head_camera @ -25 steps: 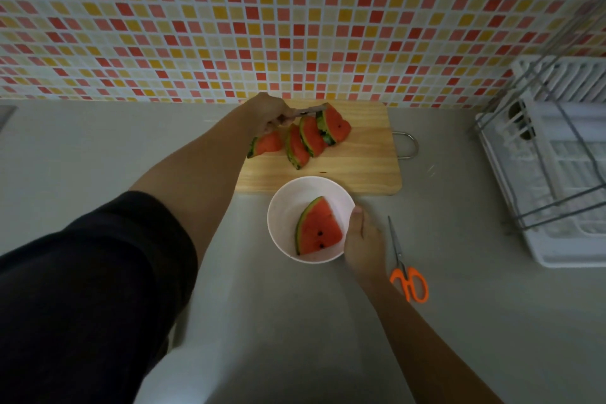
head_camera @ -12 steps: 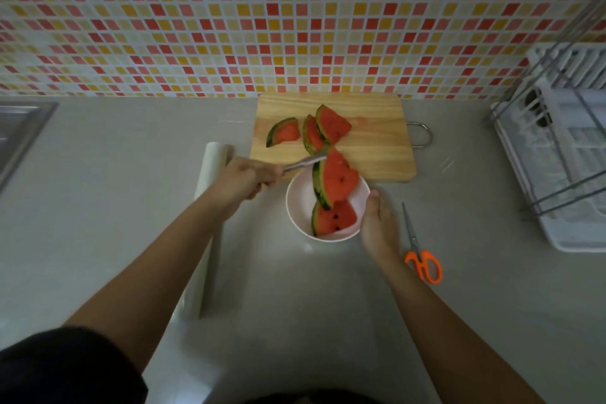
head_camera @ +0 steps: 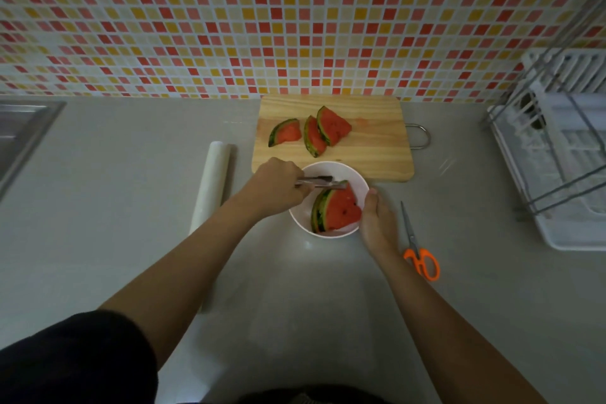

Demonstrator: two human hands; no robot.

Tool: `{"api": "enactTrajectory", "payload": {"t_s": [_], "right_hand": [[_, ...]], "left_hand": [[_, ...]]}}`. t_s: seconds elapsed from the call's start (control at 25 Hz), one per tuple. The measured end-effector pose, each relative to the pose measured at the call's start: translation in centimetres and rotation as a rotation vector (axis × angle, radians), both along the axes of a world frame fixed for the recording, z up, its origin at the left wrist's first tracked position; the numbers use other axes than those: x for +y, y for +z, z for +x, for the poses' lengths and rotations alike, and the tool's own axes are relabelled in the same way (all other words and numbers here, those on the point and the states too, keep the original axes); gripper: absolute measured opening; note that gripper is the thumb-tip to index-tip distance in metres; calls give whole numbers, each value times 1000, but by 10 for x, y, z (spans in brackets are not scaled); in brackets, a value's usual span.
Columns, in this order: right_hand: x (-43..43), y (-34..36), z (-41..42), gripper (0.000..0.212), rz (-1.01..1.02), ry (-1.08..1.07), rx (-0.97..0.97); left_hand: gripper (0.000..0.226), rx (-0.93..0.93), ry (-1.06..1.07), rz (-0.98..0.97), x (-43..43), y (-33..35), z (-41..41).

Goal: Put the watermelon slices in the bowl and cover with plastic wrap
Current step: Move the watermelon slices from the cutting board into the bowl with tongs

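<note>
A white bowl (head_camera: 355, 178) sits on the counter in front of the wooden cutting board (head_camera: 370, 157). Two watermelon slices (head_camera: 337, 210) lie stacked in the bowl. My left hand (head_camera: 278, 184) grips metal tongs (head_camera: 319, 183), whose tips touch the top of the upper slice. My right hand (head_camera: 377, 223) rests against the bowl's right side, thumb on the rim. Three more watermelon slices (head_camera: 311, 131) lie on the board. A roll of plastic wrap (head_camera: 211, 184) lies on the counter left of the bowl.
Orange-handled scissors (head_camera: 418, 249) lie right of my right hand. A white dish rack (head_camera: 564, 154) stands at the far right. A steel sink (head_camera: 19, 134) edge shows at the far left. A tiled wall runs behind the counter.
My left hand carried a slice with the tongs from the board down into the bowl, onto the first slice. My right hand stayed at the bowl.
</note>
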State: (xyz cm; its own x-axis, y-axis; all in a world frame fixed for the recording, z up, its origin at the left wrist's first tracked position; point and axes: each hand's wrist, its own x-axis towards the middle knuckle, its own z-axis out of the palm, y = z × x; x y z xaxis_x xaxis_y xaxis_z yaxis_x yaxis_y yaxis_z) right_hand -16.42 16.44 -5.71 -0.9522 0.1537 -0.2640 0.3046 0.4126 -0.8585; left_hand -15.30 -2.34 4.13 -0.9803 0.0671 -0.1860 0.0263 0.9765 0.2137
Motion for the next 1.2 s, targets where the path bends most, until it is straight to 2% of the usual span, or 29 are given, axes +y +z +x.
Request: {"api": "enactTrajectory", "payload": {"t_s": [0.08, 0.12, 0.2, 0.28, 0.4, 0.56, 0.72, 0.92, 1.04, 1.2], "right_hand": [[0, -1, -1, 47, 3, 2, 12], [0, -2, -1, 47, 1, -2, 14], [0, -4, -1, 47, -7, -13, 11], [0, -6, -1, 46, -12, -17, 11], [1, -9, -2, 46, -22, 7, 24], [2, -13, -2, 48, -43, -3, -7], [2, -14, -2, 45, -47, -10, -2], [3, -15, -2, 43, -40, -16, 1], [3, -13, -3, 46, -25, -5, -4], [3, -9, -2, 44, -40, 3, -14]], "left_hand": [[36, 127, -43, -25, 4, 8, 0], [33, 186, -20, 52, 5, 13, -1], [26, 242, 167, 285, -2, 25, -10], [30, 215, 403, 457, -16, 27, -35], [41, 94, 597, 497, -35, 18, -79], [43, -84, 589, 427, -41, 1, -121], [43, -122, 664, 522, -38, -12, -134], [35, -61, 814, 801, -37, -22, -132], [37, -11, 806, 838, -37, -12, -123], [24, 27, 719, 994, -41, 2, -74]]}}
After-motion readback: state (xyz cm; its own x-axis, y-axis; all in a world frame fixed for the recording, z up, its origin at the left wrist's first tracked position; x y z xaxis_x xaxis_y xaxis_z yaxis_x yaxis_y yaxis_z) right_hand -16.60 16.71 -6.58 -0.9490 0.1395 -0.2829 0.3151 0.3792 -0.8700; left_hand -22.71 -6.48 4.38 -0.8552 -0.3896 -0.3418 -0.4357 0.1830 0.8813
